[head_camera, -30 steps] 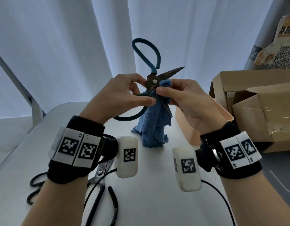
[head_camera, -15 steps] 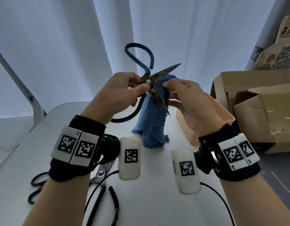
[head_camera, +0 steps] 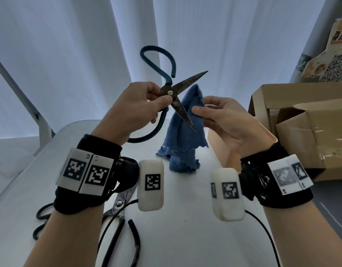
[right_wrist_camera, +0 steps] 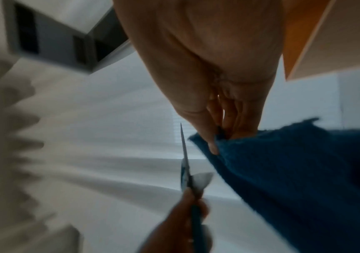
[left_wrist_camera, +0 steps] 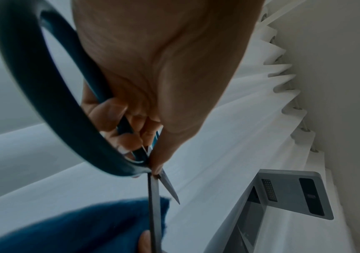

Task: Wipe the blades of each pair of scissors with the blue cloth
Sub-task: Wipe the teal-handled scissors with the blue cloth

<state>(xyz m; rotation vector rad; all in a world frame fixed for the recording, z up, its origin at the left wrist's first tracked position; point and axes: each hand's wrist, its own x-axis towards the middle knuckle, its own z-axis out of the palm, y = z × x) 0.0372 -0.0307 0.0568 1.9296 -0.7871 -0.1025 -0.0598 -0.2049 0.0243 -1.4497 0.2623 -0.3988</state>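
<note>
Scissors (head_camera: 174, 93) with open blades are being gripped at the pivot by the left hand (head_camera: 135, 110); the right hand (head_camera: 224, 120) is pinching the blue cloth (head_camera: 183, 135) beside the lower blade.

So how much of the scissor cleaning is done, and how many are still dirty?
Nothing is clearly finished. In hand: the left hand holds the teal-handled scissors open at the pivot, and the right hand pinches the blue cloth beside the lower blade; both blades look stained. Left: black-handled scissors lie on the table; whether they were wiped can't be told.
</note>
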